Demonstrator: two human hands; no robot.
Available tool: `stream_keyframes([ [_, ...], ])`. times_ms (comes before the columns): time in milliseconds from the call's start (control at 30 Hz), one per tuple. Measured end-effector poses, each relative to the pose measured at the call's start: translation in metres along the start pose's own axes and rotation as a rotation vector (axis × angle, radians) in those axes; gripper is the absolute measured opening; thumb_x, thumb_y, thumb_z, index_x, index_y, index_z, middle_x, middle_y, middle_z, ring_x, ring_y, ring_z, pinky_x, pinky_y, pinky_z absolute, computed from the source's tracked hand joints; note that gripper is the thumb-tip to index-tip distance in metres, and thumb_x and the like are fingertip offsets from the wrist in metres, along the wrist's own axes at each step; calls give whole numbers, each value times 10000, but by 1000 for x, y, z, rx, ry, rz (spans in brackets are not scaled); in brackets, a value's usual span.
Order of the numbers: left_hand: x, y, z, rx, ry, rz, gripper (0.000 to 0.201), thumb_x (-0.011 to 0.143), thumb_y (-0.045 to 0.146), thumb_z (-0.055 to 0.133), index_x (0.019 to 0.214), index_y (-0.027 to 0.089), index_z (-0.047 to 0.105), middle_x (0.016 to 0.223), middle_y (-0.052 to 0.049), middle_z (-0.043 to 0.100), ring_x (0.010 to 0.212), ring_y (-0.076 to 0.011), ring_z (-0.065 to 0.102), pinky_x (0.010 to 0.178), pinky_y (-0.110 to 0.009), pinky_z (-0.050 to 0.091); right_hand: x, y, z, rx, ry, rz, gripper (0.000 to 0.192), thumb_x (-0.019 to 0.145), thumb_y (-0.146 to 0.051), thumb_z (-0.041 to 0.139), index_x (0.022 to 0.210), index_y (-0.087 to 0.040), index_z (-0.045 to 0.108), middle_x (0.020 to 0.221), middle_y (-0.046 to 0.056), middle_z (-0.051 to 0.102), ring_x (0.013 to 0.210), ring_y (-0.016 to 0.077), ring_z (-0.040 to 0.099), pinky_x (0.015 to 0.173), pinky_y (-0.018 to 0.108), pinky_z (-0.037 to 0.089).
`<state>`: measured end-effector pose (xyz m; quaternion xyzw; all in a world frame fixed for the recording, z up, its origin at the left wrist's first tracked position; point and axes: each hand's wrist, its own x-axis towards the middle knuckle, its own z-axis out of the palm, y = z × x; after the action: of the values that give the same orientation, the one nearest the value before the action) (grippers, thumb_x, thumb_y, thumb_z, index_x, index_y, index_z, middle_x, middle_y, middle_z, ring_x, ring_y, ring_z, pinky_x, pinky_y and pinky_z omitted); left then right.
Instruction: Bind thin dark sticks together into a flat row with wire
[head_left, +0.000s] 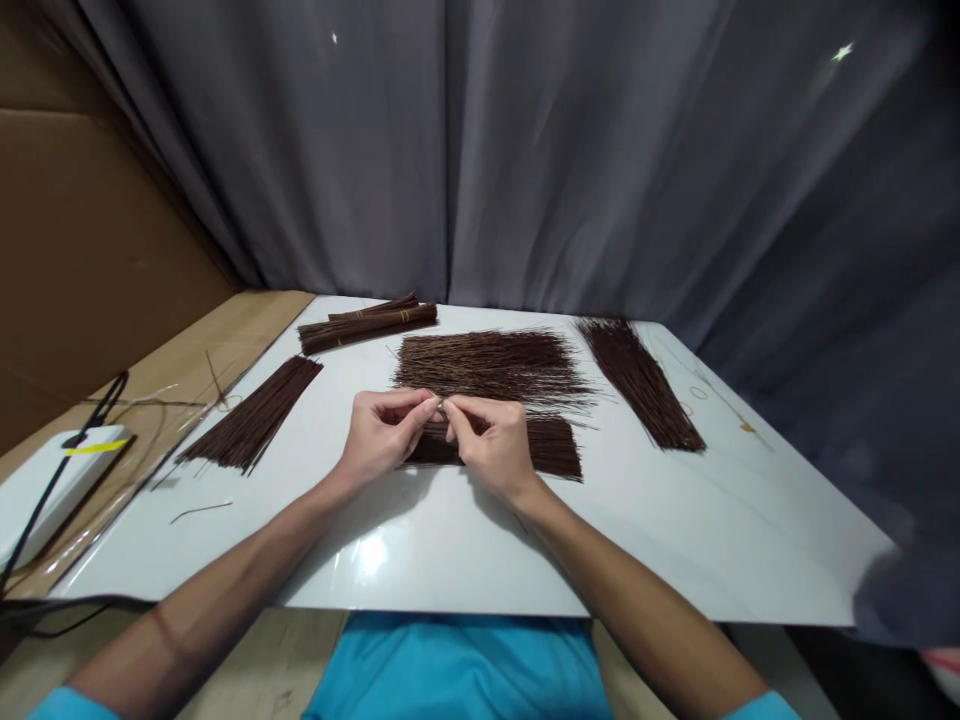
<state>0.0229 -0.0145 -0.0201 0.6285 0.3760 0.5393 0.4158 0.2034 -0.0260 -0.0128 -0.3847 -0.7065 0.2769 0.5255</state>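
Note:
My left hand (pixel 386 432) and my right hand (pixel 493 442) meet at the middle of the white table (pixel 480 570). Thumb and fingers of both are pinched together around a tiny greyish thing (pixel 441 405), too small to name. Beneath them lies a short bundle of thin dark brown sticks (pixel 555 447), partly covered by my hands. Just beyond spreads a wider layer of brown sticks (pixel 487 362), with uneven ends toward the right.
Another stick pile (pixel 255 418) lies left, one (pixel 641 385) right, and tied bundles (pixel 367 326) at the back left. Rubber bands (pixel 698 393) and a loose stick (pixel 201 509) are scattered about. A white box with cable (pixel 52 490) stands left; a grey curtain (pixel 525 150) hangs behind.

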Motion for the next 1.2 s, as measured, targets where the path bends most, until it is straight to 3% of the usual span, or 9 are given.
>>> stream_keyframes([
  [167, 0, 2, -1, 200, -4, 113, 262, 985, 317, 742, 802, 144, 815, 664, -27, 648, 570, -107, 537, 515, -232, 414, 1, 4, -4, -7, -60, -7, 458, 1044, -319, 594, 604, -194, 573, 599, -7, 592, 562, 126, 525, 570, 266, 375],
  [367, 0, 6, -2, 224, -38, 61, 294, 1007, 343, 711, 805, 147, 796, 634, -7, 616, 529, -95, 490, 494, -239, 370, 5, 7, -11, 30, -151, 22, 441, 1044, -311, 587, 621, -189, 566, 601, -15, 565, 573, 123, 492, 584, 269, 360],
  [533, 0, 9, -2, 288, -52, 96, 322, 1005, 346, 709, 760, 147, 772, 669, -19, 628, 597, -109, 524, 533, -235, 390, 6, 9, -13, 70, -203, 82, 436, 1037, -337, 592, 628, -191, 558, 588, -24, 534, 547, 117, 444, 548, 271, 325],
  [600, 1, 6, -4, 255, -59, 41, 332, 1000, 382, 715, 776, 145, 777, 636, -14, 616, 540, -101, 500, 497, -236, 372, 6, 10, -13, 54, -210, 77, 445, 1046, -338, 581, 628, -192, 553, 589, -24, 538, 554, 119, 452, 559, 271, 330],
  [767, 6, -3, -14, 144, -129, -175, 388, 980, 491, 724, 829, 136, 767, 469, 27, 503, 380, -90, 385, 398, -245, 279, 9, 14, -18, -167, -257, -79, 392, 1088, -302, 556, 729, -186, 663, 700, 6, 652, 637, 139, 537, 662, 275, 384],
  [900, 11, -4, -18, 161, -192, -184, 390, 977, 475, 723, 784, 137, 733, 551, 19, 505, 467, -84, 388, 449, -238, 273, 10, 21, -23, -569, -267, -255, 260, 1106, -269, 566, 940, -199, 753, 793, 21, 704, 673, 146, 544, 681, 296, 333],
  [1000, 12, -6, -18, 196, -264, -204, 369, 986, 453, 699, 793, 139, 725, 629, 2, 547, 541, -99, 417, 497, -247, 297, 10, 27, -26, -804, -279, -426, 281, 1129, -255, 534, 948, -193, 739, 808, 25, 708, 676, 148, 527, 684, 326, 287],
  [1100, 11, -10, -17, 226, -316, -217, 392, 1018, 469, 631, 786, 155, 669, 641, 9, 508, 579, -120, 415, 527, -266, 305, 11, 31, -27, -844, -290, -518, 333, 1147, -295, 512, 907, -189, 717, 821, 23, 708, 698, 148, 533, 683, 329, 286],
  [1200, 7, -9, -12, 290, -286, -134, 432, 1072, 492, 522, 772, 181, 540, 695, 8, 495, 645, -142, 435, 591, -283, 350, 11, 35, -25, -803, -254, -546, 328, 1151, -310, 507, 937, -192, 726, 831, 16, 709, 712, 150, 540, 691, 318, 316],
])
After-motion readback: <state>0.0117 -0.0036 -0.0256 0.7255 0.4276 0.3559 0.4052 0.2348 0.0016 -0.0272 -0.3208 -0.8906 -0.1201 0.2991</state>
